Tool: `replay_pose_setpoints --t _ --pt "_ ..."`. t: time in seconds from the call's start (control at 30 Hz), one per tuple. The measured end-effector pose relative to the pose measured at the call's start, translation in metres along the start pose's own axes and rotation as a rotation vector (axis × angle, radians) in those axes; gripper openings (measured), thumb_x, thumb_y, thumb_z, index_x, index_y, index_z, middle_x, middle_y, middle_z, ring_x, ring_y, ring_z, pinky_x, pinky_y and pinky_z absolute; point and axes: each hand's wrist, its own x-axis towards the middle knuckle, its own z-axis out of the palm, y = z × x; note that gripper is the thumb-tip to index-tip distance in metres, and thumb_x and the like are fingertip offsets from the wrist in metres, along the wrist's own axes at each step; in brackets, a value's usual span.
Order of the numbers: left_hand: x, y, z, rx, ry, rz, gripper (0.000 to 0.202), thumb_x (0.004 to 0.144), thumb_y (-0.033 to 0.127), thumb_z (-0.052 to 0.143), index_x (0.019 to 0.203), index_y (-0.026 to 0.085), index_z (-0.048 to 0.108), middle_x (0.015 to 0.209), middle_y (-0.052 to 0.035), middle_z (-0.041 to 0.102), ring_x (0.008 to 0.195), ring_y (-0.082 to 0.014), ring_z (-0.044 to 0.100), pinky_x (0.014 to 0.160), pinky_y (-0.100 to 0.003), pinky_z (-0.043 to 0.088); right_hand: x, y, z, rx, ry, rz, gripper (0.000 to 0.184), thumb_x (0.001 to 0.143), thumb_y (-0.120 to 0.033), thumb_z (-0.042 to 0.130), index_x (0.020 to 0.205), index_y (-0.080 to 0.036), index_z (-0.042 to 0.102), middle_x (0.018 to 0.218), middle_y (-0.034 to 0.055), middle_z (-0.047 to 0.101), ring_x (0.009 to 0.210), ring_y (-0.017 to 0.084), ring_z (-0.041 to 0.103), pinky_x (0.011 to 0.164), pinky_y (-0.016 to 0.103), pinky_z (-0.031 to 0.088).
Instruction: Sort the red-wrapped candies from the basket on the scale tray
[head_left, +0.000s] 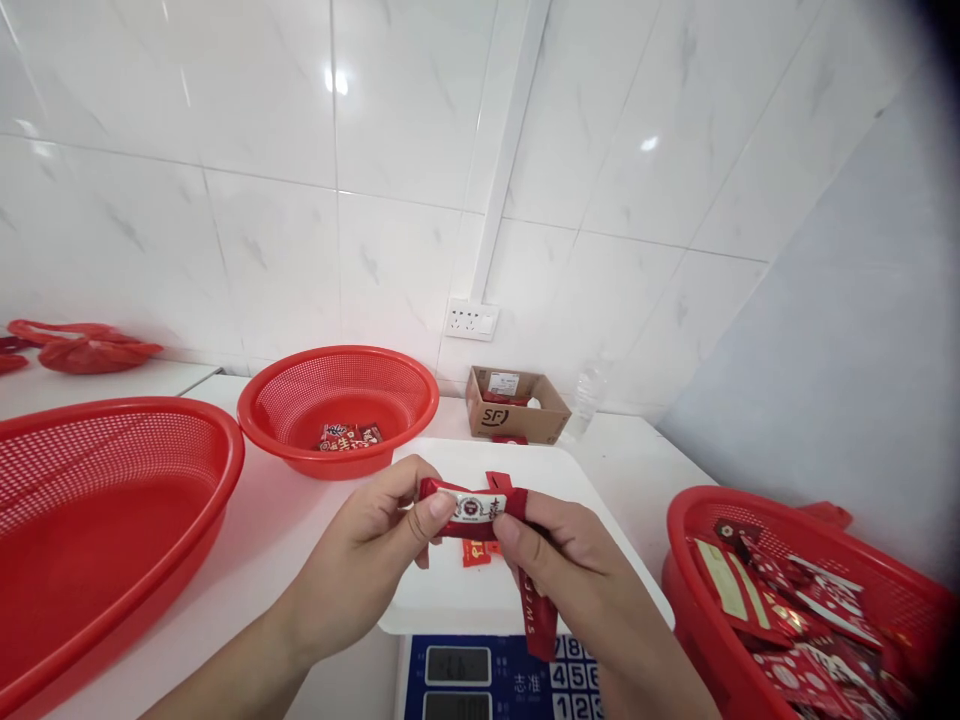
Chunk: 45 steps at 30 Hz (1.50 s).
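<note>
My left hand (379, 545) pinches the left end of a dark red packet (474, 508) with a white printed label. At its right end my right hand (574, 545) has thumb and fingers closed on it. Below my right hand hangs a dark red lettered strip (537, 615); I cannot tell whether it belongs to the packet. Both hands are above the white tray (420, 590) of a scale. Small red wrapped pieces (475, 552) lie on the tray, partly hidden by the packet and hands. The scale's blue panel (517, 680) with display and number keys shows in front.
A red basket (337, 365) behind holds a few packets; another red basket (120, 420) is at left. At right, a red basket (679, 560) holds several packets. A cardboard box (517, 415) and clear bottle (589, 395) stand near the wall, red bags (97, 352) far left.
</note>
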Motion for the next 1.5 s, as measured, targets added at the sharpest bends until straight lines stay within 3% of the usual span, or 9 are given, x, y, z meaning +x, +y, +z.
replay_pose_setpoints --t 0.13,0.3,0.47,0.57,0.67,0.8,1.1,1.27,1.5 --pt "0.008 -0.009 -0.004 0.137 0.088 -0.022 0.030 0.091 0.045 0.050 0.072 0.021 0.052 0.067 0.0022 0.055 0.063 -0.0128 0.052 0.058 -0.023 0.044 0.002 0.007 -0.011 0.133 0.419 -0.046 0.026 0.084 -0.040 0.062 0.068 -0.019 0.064 0.048 -0.0051 0.047 0.038 0.007 0.036 0.036 0.020 0.024" --pt "0.025 -0.038 -0.006 0.563 0.058 -0.187 0.023 0.091 0.038 0.043 0.076 0.022 0.051 0.072 0.0003 0.063 0.071 -0.0182 0.061 0.062 -0.028 0.045 0.003 0.003 -0.038 0.525 0.833 -0.393 0.019 0.075 -0.034 0.068 0.063 -0.019 0.068 0.040 -0.0054 0.045 0.038 0.007 0.035 0.038 0.020 0.027" --pt "0.039 -0.057 -0.005 0.773 -0.007 -0.238 0.017 0.089 0.033 0.040 0.091 0.023 0.053 0.076 -0.0004 0.068 0.071 -0.0210 0.065 0.062 -0.030 0.048 -0.003 -0.005 -0.049 0.625 0.827 -0.460 0.022 0.073 -0.032 0.069 0.057 -0.017 0.063 0.040 -0.0055 0.043 0.039 0.006 0.038 0.041 0.020 0.029" --pt "0.045 -0.059 -0.002 0.904 0.000 -0.221 0.031 0.088 0.032 0.042 0.113 0.019 0.054 0.101 -0.0111 0.068 0.097 -0.0312 0.063 0.079 -0.044 0.048 -0.008 -0.006 -0.049 0.611 0.804 -0.477 0.026 0.079 -0.031 0.064 0.056 -0.019 0.060 0.042 -0.0052 0.044 0.040 0.007 0.038 0.040 0.021 0.027" --pt "0.047 -0.061 0.009 0.978 -0.046 -0.148 0.044 0.092 0.035 0.036 0.130 0.015 0.047 0.137 -0.0176 0.049 0.132 -0.0335 0.039 0.105 -0.051 0.033 -0.012 -0.008 -0.051 0.620 0.790 -0.504 0.031 0.081 -0.029 0.061 0.052 -0.019 0.055 0.044 -0.0047 0.045 0.040 0.007 0.038 0.038 0.022 0.025" --pt "0.045 -0.068 0.027 0.974 -0.297 -0.106 0.060 0.093 0.050 0.037 0.146 0.021 0.031 0.155 -0.0098 0.031 0.144 -0.0263 0.020 0.114 -0.043 0.025 -0.017 -0.011 -0.055 0.671 0.786 -0.523 0.034 0.079 -0.028 0.062 0.048 -0.019 0.051 0.043 -0.0041 0.046 0.040 0.007 0.038 0.037 0.022 0.024" --pt "0.058 -0.068 0.053 1.092 -0.485 -0.125 0.085 0.088 0.068 0.033 0.152 0.017 0.011 0.159 -0.0152 0.009 0.145 -0.0335 -0.001 0.115 -0.060 0.008 -0.025 -0.016 -0.063 0.725 0.733 -0.555 0.033 0.080 -0.028 0.063 0.049 -0.019 0.056 0.043 -0.0038 0.047 0.039 0.007 0.038 0.037 0.023 0.025" --pt "0.066 -0.070 0.079 1.188 -0.468 -0.050 0.084 0.082 0.075 0.034 0.150 0.026 0.022 0.158 -0.0164 0.015 0.144 -0.0402 -0.001 0.107 -0.071 -0.003 -0.030 -0.017 -0.066 0.740 0.724 -0.543 0.020 0.080 -0.029 0.063 0.065 -0.018 0.067 0.044 -0.0049 0.045 0.041 0.007 0.038 0.039 0.023 0.026" --pt "0.068 -0.067 0.092 1.225 -0.514 0.078 0.060 0.088 0.066 0.034 0.139 0.035 0.044 0.155 -0.0114 0.030 0.144 -0.0389 0.009 0.108 -0.071 0.001 -0.034 -0.019 -0.071 0.783 0.719 -0.566 0.022 0.078 -0.030 0.066 0.061 -0.016 0.066 0.042 -0.0048 0.044 0.041 0.007 0.037 0.043 0.021 0.030"
